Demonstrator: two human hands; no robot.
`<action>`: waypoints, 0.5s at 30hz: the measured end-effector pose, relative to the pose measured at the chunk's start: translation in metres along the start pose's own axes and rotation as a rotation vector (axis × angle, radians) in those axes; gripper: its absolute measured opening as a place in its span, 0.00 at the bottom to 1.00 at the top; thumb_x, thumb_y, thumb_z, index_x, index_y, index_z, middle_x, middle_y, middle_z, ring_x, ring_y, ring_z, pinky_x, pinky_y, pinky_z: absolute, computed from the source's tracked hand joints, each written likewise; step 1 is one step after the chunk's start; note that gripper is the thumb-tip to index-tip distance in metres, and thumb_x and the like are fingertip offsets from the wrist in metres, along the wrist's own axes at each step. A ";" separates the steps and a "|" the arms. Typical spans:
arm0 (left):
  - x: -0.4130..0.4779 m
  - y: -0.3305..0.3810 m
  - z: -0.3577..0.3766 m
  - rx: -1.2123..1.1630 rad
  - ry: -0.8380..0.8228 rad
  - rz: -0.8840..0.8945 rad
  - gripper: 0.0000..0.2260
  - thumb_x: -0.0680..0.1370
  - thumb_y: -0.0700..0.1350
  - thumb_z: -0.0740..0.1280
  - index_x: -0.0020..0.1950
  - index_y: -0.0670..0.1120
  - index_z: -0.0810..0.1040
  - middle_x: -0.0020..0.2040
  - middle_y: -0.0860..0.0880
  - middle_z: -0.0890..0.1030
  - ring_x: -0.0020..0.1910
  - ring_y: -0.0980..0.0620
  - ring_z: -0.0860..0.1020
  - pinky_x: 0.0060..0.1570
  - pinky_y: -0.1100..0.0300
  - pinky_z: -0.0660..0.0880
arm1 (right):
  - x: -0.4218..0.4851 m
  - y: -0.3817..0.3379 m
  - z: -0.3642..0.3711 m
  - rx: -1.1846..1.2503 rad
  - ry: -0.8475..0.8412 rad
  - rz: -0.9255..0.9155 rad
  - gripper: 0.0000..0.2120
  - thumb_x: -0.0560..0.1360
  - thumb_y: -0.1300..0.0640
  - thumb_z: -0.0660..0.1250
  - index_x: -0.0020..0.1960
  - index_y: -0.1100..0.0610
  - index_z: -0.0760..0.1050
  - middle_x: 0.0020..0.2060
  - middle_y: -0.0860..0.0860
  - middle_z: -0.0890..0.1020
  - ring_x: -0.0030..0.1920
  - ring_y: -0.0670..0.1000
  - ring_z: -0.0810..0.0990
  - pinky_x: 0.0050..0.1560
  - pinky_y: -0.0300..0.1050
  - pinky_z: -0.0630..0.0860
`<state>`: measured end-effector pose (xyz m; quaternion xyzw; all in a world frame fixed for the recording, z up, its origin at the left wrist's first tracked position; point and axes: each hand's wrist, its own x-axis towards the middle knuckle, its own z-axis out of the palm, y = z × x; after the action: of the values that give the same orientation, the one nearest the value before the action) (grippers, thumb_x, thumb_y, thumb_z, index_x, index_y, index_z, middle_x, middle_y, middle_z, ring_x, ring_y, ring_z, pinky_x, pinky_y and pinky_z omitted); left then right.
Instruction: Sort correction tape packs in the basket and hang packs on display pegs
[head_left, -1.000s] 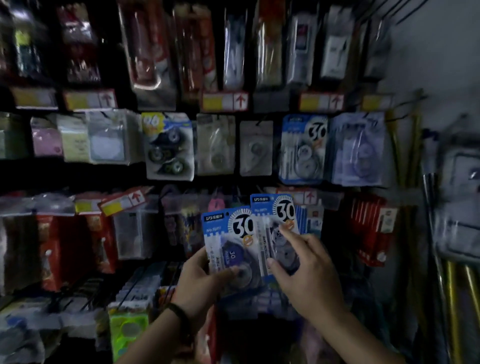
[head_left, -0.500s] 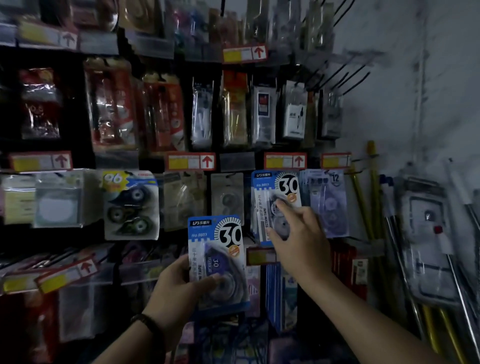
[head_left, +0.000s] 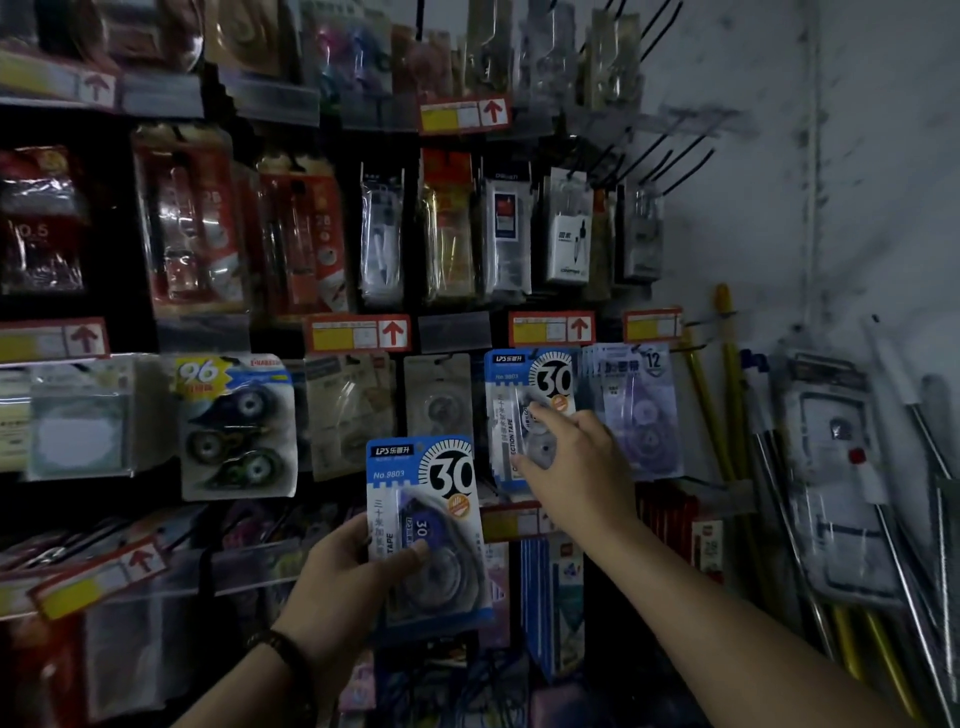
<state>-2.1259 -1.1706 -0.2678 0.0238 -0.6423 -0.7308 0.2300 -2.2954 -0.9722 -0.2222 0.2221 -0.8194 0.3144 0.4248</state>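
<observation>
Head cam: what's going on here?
A person is stocking a peg display. The right hand touches a blue "30" correction tape pack hanging at its peg, beside the purple "12" packs. The left hand grips a matching pack lower down, not yet hung.

Left hand (head_left: 353, 577): raised, palm turned in, fingers behind and thumb across the front of a blue pack (head_left: 423, 519) — pinched, held upright. Dark wristband (head_left: 278, 644) on left wrist; forearm bare, rising from lower left. Right hand (head_left: 579, 470): higher, arm stretched forward from lower right — fingers (head_left: 537, 413) loosely extended, index leading, thumb spread below.
</observation>
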 end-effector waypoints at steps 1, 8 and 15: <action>0.001 0.001 0.002 -0.005 0.009 0.002 0.12 0.80 0.33 0.71 0.63 0.40 0.84 0.56 0.39 0.89 0.56 0.36 0.88 0.65 0.36 0.80 | 0.001 -0.001 0.000 -0.010 -0.008 0.007 0.32 0.76 0.41 0.75 0.78 0.42 0.70 0.62 0.49 0.75 0.62 0.53 0.77 0.56 0.49 0.80; 0.006 0.015 0.028 0.072 0.045 0.068 0.09 0.78 0.40 0.77 0.58 0.47 0.88 0.53 0.45 0.90 0.52 0.42 0.89 0.59 0.39 0.83 | -0.034 -0.021 -0.019 0.105 0.073 -0.153 0.20 0.80 0.36 0.61 0.65 0.47 0.75 0.56 0.44 0.71 0.53 0.48 0.77 0.43 0.44 0.78; 0.006 0.019 0.070 0.177 0.035 0.177 0.07 0.80 0.43 0.76 0.58 0.48 0.87 0.49 0.47 0.90 0.50 0.47 0.89 0.56 0.41 0.86 | -0.082 -0.025 -0.026 0.123 -0.141 -0.258 0.41 0.75 0.29 0.64 0.83 0.38 0.52 0.66 0.40 0.67 0.61 0.47 0.76 0.51 0.45 0.81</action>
<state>-2.1483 -1.1094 -0.2363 0.0000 -0.6997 -0.6475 0.3020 -2.2213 -0.9635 -0.2710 0.3727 -0.7909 0.2904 0.3888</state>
